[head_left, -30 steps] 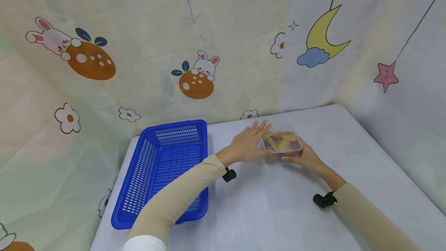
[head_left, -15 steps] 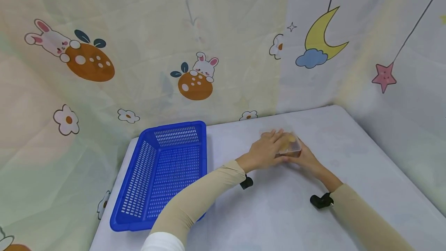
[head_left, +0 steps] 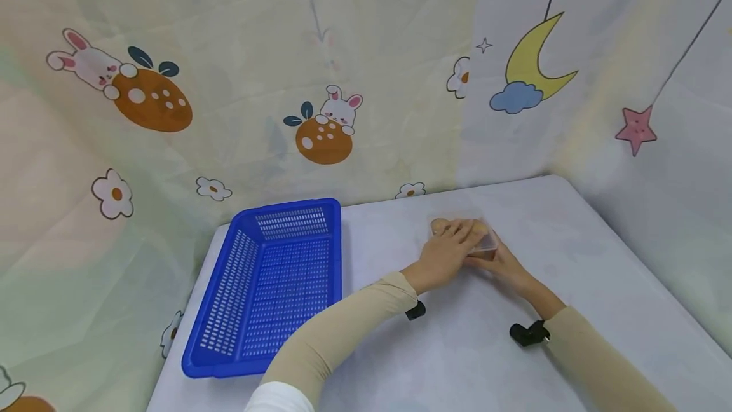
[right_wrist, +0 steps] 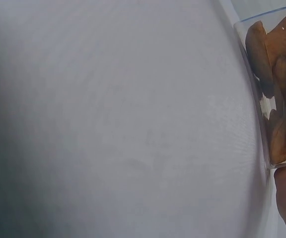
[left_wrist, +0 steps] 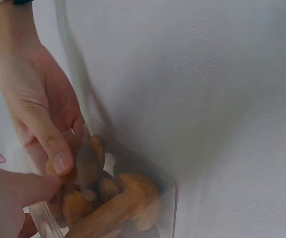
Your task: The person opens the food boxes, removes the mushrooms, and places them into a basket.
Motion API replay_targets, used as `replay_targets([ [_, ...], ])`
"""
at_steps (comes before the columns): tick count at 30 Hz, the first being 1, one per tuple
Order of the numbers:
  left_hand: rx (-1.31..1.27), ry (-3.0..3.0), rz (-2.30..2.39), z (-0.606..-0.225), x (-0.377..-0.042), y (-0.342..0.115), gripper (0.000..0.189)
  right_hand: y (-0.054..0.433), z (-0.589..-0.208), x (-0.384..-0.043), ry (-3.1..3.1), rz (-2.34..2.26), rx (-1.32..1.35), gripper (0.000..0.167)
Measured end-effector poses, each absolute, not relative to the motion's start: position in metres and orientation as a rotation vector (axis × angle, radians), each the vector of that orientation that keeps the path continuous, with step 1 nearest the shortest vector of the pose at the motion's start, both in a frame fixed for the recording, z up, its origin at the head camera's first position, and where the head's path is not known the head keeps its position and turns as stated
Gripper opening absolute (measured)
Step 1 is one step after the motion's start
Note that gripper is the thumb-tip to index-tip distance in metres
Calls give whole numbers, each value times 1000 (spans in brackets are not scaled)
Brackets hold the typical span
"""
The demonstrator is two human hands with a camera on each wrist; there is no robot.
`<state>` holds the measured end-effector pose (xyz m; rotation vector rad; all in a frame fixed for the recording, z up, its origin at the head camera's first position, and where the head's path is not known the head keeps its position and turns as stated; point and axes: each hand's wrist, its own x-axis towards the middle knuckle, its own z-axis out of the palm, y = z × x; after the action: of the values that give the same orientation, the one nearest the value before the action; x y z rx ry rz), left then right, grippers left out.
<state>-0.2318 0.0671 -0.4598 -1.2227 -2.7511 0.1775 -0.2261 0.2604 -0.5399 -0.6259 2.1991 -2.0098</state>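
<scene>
A clear plastic box (head_left: 488, 244) holding several brown mushrooms (left_wrist: 142, 198) sits on the white table toward the back right. My left hand (head_left: 443, 255) reaches over its top from the left, fingers extended across the mushrooms. In the left wrist view, part of that hand (left_wrist: 1, 201) is at the lower left, its tip beside the box wall. My right hand (head_left: 506, 267) grips the near right side of the box, thumb along the front wall. The right wrist view shows the box (right_wrist: 262, 106) at its right edge, and a fingertip below it. The left fingertips are partly hidden.
A blue perforated plastic basket (head_left: 336, 253) stands on the left of the table (head_left: 434, 361). Behind and around the table hangs a printed cloth (head_left: 400, 81) with bunnies, a moon and flowers.
My left hand has moved right, from beside the box to over its top, and its fingers now lie across the mushrooms. My right hand stays on the box.
</scene>
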Motion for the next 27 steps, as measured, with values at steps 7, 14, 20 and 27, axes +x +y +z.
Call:
replay_targets([
  [7, -1204, -2539, 370, -460, -227, 72, 58, 262, -541, -226, 2287, -1957, -512, 91],
  [14, -1211, -2416, 471, -462, -228, 74, 57, 265, -541, -227, 2378, -1891, -471, 78],
  [20, -1202, -2393, 496, -467, -229, 75, 57, 265, -544, -229, 2371, -1908, -516, 72],
  [27, -1202, -2312, 457, -470, -229, 71, 51, 264, -545, -227, 2339, -1910, -544, 78],
])
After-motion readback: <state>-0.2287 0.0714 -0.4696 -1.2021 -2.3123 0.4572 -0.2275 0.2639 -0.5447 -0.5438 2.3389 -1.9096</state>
